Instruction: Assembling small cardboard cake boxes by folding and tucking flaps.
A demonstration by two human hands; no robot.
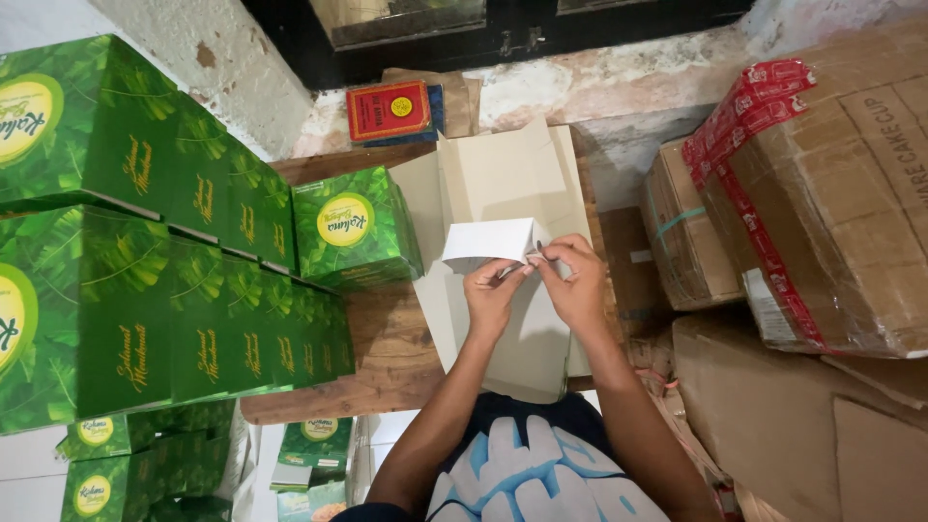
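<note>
My left hand (493, 295) and my right hand (572, 280) meet over a low wooden table (387, 362), both pinching a flat white cardboard piece (488, 242) that is partly folded up. The fold stands just above my fingertips. Under my hands lies a stack of unfolded pale box blanks (503, 179) reaching toward the wall. A single assembled green box (353, 227) with a yellow round label stands just left of the blanks.
Stacked green boxes (145, 251) fill the left side, with more green boxes (145, 464) on the floor below. Brown cartons (822, 193), one with red tape, crowd the right. A small red box (389, 109) rests by the wall at the back.
</note>
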